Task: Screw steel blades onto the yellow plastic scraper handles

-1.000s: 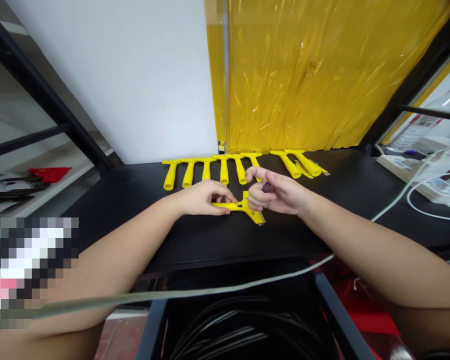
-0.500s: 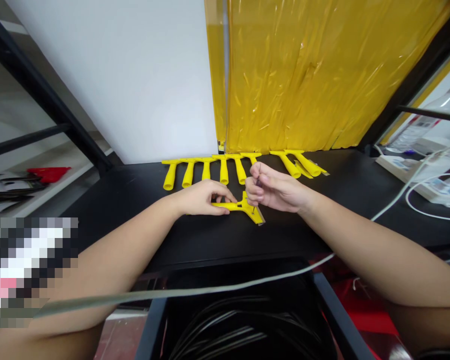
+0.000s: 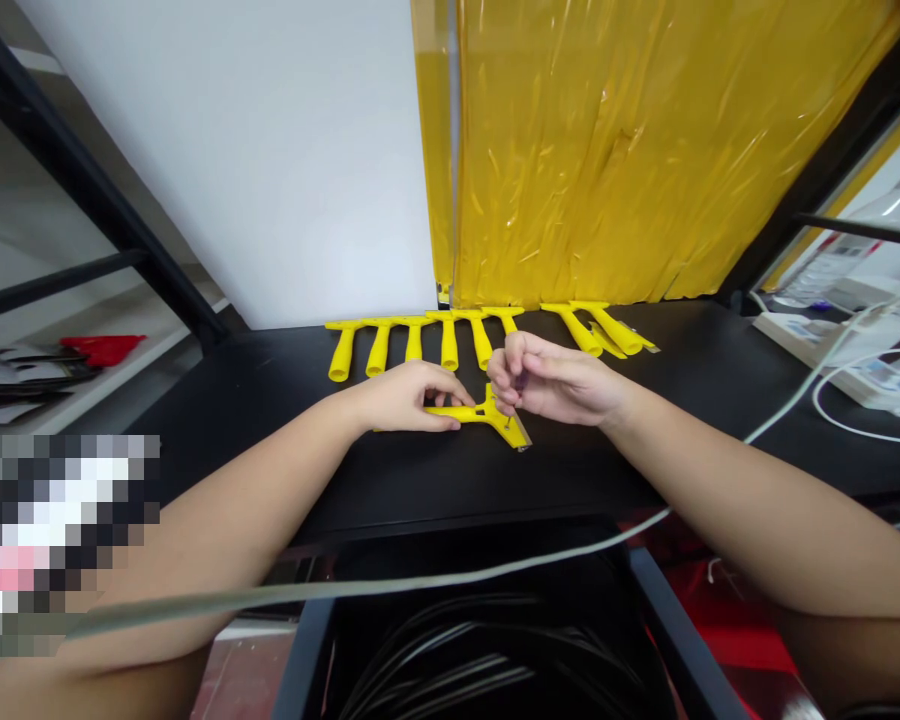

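A yellow scraper (image 3: pixel 498 421) with a T-shaped head and a metal blade along its edge lies flat on the black table. My left hand (image 3: pixel 409 394) is closed around its handle and rests on the tabletop. Above the scraper's head, my right hand (image 3: pixel 547 382) pinches a small screwdriver (image 3: pixel 522 381). Most of its handle is hidden by my fingers, and its thin shaft points down to a screw on the head. Behind my hands, several more yellow scrapers (image 3: pixel 377 348) stretch in a row along the back of the table, handles toward me.
A white panel (image 3: pixel 270 160) and yellow plastic sheeting (image 3: pixel 607 150) rise behind the black table (image 3: pixel 405 480). White power strips (image 3: pixel 855 370) and a plastic bottle (image 3: pixel 847 240) are at right. A pale cable (image 3: pixel 450 578) crosses in front, above an open drawer (image 3: pixel 307 650).
The fingers of my right hand have curled and shifted slightly left around the screwdriver, with the index fingertip lower. My left hand and the scraper have stayed in place.
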Available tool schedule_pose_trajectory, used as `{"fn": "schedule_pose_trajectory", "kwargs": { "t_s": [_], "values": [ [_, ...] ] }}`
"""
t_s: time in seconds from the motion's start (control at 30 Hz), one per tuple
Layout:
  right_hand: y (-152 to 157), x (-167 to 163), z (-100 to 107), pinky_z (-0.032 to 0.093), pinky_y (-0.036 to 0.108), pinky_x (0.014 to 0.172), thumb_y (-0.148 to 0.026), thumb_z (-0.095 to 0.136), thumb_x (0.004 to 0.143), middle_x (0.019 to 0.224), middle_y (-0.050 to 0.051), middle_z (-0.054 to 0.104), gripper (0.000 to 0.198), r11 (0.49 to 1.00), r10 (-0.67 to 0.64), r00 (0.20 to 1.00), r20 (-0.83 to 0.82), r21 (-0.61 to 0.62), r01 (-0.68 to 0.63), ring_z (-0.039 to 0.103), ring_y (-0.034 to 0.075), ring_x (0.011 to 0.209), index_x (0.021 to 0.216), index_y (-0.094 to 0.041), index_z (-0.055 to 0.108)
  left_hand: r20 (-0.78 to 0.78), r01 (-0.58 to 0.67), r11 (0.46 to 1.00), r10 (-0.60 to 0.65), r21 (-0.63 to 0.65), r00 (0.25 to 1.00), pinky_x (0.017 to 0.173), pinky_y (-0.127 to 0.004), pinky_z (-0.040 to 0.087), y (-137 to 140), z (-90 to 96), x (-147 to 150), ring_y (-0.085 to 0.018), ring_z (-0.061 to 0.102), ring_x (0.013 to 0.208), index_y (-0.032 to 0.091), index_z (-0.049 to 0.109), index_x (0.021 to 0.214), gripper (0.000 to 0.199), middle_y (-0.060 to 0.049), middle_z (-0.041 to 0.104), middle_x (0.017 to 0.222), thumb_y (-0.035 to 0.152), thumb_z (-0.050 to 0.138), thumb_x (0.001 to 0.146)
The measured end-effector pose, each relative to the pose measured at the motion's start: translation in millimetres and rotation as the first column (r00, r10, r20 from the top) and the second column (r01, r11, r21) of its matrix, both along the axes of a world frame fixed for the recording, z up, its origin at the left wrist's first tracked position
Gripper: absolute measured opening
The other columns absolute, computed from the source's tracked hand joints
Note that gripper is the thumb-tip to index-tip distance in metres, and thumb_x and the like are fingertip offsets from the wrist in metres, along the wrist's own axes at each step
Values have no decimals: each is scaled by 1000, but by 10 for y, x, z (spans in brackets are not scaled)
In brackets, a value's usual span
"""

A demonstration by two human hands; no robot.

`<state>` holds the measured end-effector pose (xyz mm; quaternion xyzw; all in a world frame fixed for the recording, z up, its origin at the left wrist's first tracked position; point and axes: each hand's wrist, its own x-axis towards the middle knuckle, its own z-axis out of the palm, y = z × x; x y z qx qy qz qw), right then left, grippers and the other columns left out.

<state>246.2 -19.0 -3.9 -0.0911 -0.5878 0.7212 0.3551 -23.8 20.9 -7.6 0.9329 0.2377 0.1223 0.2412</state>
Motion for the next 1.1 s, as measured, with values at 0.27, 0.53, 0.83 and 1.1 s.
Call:
{"fn": "schedule_pose_trajectory", "kwargs": {
  "t_s": [0.27, 0.53, 0.83, 1.1],
  "values": [
    [11, -11, -34, 44, 29, 68, -52, 67, 101, 63, -8, 38, 29, 999, 32, 999, 10, -28, -32, 36, 12, 58, 105, -24, 62, 5, -7, 1000, 7, -28, 1000, 73, -28, 51, -16, 17, 4, -17, 69, 84, 23, 80, 119, 34, -5, 77, 98, 35, 81, 87],
    [35, -11, -34, 48, 33, 70, -57, 65, 101, 65, -4, 47, 43, 1000, 18, 997, 71, 9, -19, 49, 13, 62, 83, -18, 63, -23, -25, 999, 24, -30, 999, 74, -29, 53, -12, 14, 7, -17, 68, 83, 22, 80, 120, 35, -6, 76, 98, 35, 81, 87],
    [89, 110, 91, 27, 26, 50, -67, 58, 97, 52, -12, 30, 44, 967, -252, 961, 114, 53, 248, 16, 9, 44, 93, -23, 58, -3, -27, 998, 27, -48, 1000, 75, -29, 55, -16, 3, 5, -17, 71, 86, 20, 78, 123, 40, -7, 78, 102, 36, 81, 86],
    [282, 279, 10, 45, 29, 67, -24, 78, 80, 81, 3, 76, 20, 722, -691, 402, 600, 554, 414, 64, 17, 74, 96, -20, 66, 59, -17, 999, 14, 46, 998, 75, -29, 56, -22, 13, 10, -16, 68, 85, 19, 76, 123, 37, -6, 75, 97, 27, 78, 87]
  ]
}}
